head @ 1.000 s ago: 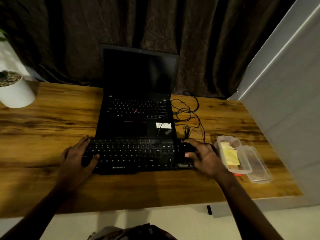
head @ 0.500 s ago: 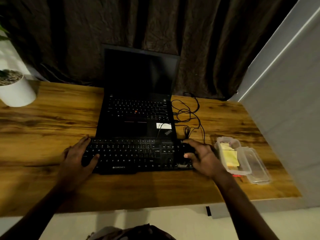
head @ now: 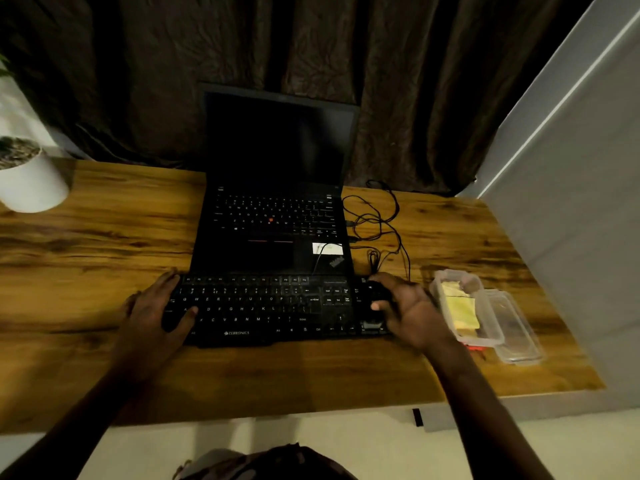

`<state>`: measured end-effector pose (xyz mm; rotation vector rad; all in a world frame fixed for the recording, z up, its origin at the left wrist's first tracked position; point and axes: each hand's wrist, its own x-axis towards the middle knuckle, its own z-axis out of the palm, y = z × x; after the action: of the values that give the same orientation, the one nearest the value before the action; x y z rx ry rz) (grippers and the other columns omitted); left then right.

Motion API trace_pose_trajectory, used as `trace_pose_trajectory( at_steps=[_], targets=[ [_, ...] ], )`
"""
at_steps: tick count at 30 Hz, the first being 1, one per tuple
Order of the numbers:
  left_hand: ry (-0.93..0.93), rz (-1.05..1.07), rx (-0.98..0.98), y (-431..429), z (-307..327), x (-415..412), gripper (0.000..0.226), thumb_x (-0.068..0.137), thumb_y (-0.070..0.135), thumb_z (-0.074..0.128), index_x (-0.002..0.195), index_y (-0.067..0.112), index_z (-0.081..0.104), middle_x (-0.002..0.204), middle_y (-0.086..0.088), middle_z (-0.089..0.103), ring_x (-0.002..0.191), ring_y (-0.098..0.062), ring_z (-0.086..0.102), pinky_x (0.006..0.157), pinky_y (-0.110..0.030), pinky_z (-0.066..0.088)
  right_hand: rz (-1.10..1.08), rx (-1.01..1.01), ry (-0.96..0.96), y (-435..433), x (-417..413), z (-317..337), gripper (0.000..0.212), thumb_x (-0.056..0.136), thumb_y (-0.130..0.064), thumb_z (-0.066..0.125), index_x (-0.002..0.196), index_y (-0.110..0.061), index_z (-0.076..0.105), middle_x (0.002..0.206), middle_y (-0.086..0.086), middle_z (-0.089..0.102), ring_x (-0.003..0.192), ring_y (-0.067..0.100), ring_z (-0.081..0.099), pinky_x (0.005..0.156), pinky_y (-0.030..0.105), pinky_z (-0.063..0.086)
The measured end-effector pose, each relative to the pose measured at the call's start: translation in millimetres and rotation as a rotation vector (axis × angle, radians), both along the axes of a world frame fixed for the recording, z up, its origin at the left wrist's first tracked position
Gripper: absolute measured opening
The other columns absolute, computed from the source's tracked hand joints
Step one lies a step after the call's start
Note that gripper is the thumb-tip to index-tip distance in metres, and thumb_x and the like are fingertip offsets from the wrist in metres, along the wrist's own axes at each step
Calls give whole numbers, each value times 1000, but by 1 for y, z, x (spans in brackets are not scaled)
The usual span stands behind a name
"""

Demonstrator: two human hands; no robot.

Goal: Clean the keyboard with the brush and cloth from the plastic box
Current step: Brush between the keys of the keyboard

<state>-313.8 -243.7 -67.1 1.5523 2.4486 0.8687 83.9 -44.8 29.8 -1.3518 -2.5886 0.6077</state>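
A black keyboard [head: 273,310] lies on the wooden desk, just in front of an open black laptop. My left hand [head: 156,310] grips the keyboard's left end, thumb on the keys. My right hand [head: 408,310] holds its right end, fingers curled over the edge. To the right stands a clear plastic box [head: 465,310], open, with a yellow cloth [head: 460,308] inside. An orange-red piece [head: 473,348], perhaps the brush, pokes out from under the box's near end. The box's lid [head: 516,327] lies beside it.
The laptop [head: 277,202] has a dark screen and sits mid-desk. Tangled black cables [head: 377,223] lie right of it. A white plant pot [head: 29,178] stands at the far left. A grey wall [head: 571,202] borders the desk's right side, with dark curtains behind.
Both hands stay on the keyboard's ends. The right hand has loosened a little, and the view has shifted slightly.
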Motion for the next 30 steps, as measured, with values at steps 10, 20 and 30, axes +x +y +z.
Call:
trace_pose_trajectory(
  at_steps=[10, 20, 30],
  targets=[
    [7, -3, 12, -1, 3, 2, 79, 86, 63, 40, 151, 17, 41, 160, -1, 37, 147, -19, 34, 121, -41, 15, -59, 8, -33, 17, 27, -5, 51, 94, -33, 58, 138, -49, 39, 116, 6, 60, 101, 21, 59, 86, 43, 57],
    [14, 0, -6, 0, 4, 2, 81, 85, 64, 39, 150, 16, 42, 160, -1, 37, 144, -23, 38, 117, -40, 17, -33, -71, 13, 6, 8, -3, 47, 96, -35, 58, 137, -50, 41, 120, 5, 59, 106, 19, 58, 87, 42, 57],
    [14, -2, -11, 0, 1, 1, 80, 86, 64, 40, 151, 19, 40, 161, 1, 35, 145, -21, 37, 118, -40, 16, -54, -56, 51, 1, -1, 0, 43, 97, -33, 59, 136, -44, 46, 112, 3, 57, 102, 19, 57, 81, 39, 56]
  ],
)
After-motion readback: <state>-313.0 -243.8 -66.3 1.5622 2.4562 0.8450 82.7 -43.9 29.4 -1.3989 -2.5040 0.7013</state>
